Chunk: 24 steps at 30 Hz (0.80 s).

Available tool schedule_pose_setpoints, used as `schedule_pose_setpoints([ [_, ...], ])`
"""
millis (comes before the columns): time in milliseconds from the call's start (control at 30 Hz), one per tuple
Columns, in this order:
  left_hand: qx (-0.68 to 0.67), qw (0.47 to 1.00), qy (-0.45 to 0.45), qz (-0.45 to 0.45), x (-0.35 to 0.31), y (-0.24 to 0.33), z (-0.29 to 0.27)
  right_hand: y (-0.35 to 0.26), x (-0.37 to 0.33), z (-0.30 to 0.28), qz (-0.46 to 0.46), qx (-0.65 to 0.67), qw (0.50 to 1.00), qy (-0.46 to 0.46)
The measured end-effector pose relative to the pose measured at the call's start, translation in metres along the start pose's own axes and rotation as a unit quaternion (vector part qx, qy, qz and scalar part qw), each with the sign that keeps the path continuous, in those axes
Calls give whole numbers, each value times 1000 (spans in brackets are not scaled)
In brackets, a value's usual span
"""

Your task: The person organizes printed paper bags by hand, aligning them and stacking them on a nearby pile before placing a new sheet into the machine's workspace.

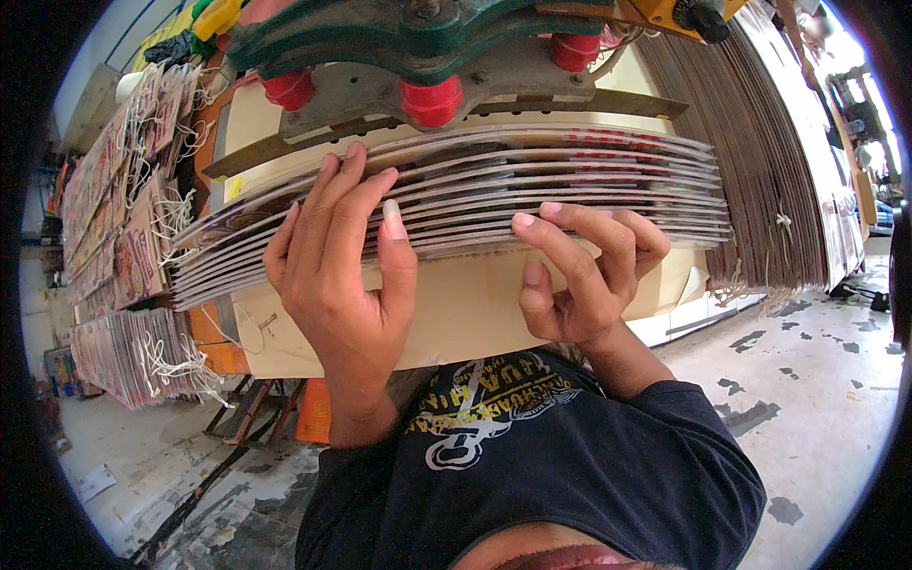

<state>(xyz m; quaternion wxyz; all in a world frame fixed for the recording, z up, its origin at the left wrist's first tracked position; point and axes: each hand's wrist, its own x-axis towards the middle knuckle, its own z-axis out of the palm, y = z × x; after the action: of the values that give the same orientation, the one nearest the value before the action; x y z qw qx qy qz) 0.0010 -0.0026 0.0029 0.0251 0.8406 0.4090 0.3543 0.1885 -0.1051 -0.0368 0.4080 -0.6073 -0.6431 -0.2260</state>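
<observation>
In front of me a stack of flat printed pieces (pixel 456 214), with pale edges, lies fanned in overlapping steps on a cream-coloured board (pixel 446 309). My left hand (pixel 347 252) rests on the left part of the stack, fingers stretched and apart, thumb standing off to the right. At the near edges, right of the middle, is my right hand (pixel 589 275); its fingers are bent but spread, and the index and middle fingertips touch the edges. Just beyond the stack runs a long metal bar (pixel 275 150) beneath a dark green press head (pixel 423 38).
Red cylinders (pixel 432 100) sit under the press head. Bundles of printed paper bags with white string handles (pixel 142 209) are piled at left, with another bundle (pixel 142 356) lower down. A tall brownish stack (pixel 750 161) stands at right. The floor (pixel 807 399) has worn patches.
</observation>
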Motion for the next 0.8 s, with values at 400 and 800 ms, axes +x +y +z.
schedule_pose_setpoints([
  [400, -3, 1000, 3, 3, 0, 1, 0, -6, 4, -1, 37, 9, 999, -16],
  [800, 13, 1000, -2, 14, 3, 7, -5, -2, 1, 3, 13, -30, 999, 9],
])
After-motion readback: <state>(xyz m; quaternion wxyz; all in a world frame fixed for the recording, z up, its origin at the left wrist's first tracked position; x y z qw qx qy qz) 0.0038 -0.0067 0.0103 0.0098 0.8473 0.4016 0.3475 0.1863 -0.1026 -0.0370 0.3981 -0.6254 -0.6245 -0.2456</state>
